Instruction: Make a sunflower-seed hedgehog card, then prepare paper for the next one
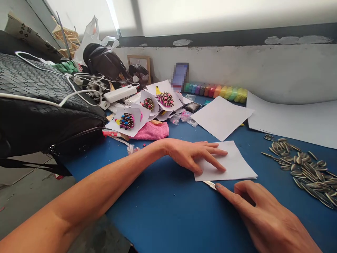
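My left hand (pixel 197 156) lies flat with its fingers spread on a folded sheet of white paper (pixel 238 163), pressing it to the blue tabletop. In my right hand (pixel 265 211) is a slim knife (pixel 210 184), gripped with the index finger stretched along it. The knife's pale tip reaches under the near edge of the folded paper; most of the handle is hidden by my fingers. Just beyond the folded paper lies a separate square white sheet (pixel 222 117).
Striped sunflower seeds (pixel 305 168) lie at the right, below large white sheets (pixel 295 119). Seed-and-clay figures on paper (pixel 126 121), a pink towel (pixel 151 131) and a black bag (pixel 47 105) crowd the left. Colourful clay packs (pixel 213 90) and a phone (pixel 180 75) stand against the wall.
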A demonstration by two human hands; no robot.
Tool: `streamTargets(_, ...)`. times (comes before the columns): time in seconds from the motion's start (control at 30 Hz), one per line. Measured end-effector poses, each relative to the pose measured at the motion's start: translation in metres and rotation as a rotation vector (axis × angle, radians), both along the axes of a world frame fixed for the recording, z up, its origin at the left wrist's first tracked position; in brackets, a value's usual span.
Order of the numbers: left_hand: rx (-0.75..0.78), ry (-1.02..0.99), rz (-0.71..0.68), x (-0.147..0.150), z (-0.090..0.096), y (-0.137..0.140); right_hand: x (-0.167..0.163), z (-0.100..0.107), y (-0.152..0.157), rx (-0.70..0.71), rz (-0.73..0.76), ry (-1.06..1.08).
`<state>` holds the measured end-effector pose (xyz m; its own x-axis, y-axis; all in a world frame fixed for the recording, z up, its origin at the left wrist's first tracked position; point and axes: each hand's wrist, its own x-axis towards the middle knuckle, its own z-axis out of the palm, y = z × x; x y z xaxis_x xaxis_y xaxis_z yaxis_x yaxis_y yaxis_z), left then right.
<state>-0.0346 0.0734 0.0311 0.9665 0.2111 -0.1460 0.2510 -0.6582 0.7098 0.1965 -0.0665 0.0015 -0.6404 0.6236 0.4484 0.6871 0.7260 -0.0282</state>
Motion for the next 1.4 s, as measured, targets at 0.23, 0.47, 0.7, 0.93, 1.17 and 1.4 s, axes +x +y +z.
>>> streamTargets(0.23, -0.024, 0.013, 0.011, 0.000, 0.001, 0.000, -0.010, -0.003, -0.001, -0.023, -0.001, -0.012)
streamTargets(0.47, 0.012, 0.011, -0.024, -0.001, -0.002, 0.001, -0.010, -0.002, -0.001, -0.018, 0.022, 0.003)
streamTargets(0.7, 0.005, -0.002, -0.025, -0.001, -0.002, 0.000, -0.012, 0.001, -0.005, -0.076, 0.043, 0.007)
streamTargets(0.93, -0.040, -0.135, 0.149, 0.000, -0.008, -0.011, 0.009, 0.007, -0.010, -0.102, -0.061, 0.016)
streamTargets(1.17, 0.286, -0.190, 0.259, 0.011, -0.006, -0.033, 0.083, 0.041, -0.002, 0.099, -0.514, -0.058)
streamTargets(1.4, 0.485, -0.001, 0.672, 0.012, -0.011, -0.031, 0.120, 0.057, -0.004, -0.027, -0.900, -0.136)
